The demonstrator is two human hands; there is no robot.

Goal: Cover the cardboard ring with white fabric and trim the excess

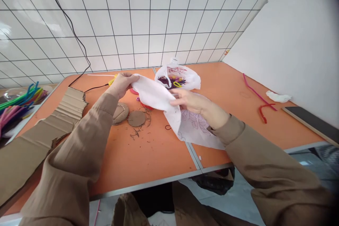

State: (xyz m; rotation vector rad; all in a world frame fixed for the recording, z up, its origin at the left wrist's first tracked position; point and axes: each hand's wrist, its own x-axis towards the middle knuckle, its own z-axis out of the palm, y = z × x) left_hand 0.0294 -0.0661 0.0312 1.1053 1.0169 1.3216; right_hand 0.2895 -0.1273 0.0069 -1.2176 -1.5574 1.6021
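A thin white sheet (153,93), cloth or paper, is lifted and folded over in front of me. Purple line-drawn flowers show on its lower part, which lies on the table. My left hand (123,83) pinches its far left corner. Farther along the raised edge, my right hand (189,102) has its fingers closed on the sheet, partly hidden by the fold. Just left of the sheet lie two round cardboard discs, one plain (137,118) and one (120,113) with a pale line on top. Part of a red item (145,106) peeks from under the sheet.
A white plastic bag (192,77) of coloured pipe cleaners stands behind. Corrugated cardboard (29,152) and bundled pipe cleaners (19,100) are at left. A yellow-handled tool (112,80) with a black cord lies at the back. Red (262,114) and magenta (255,93) pipe cleaners lie right.
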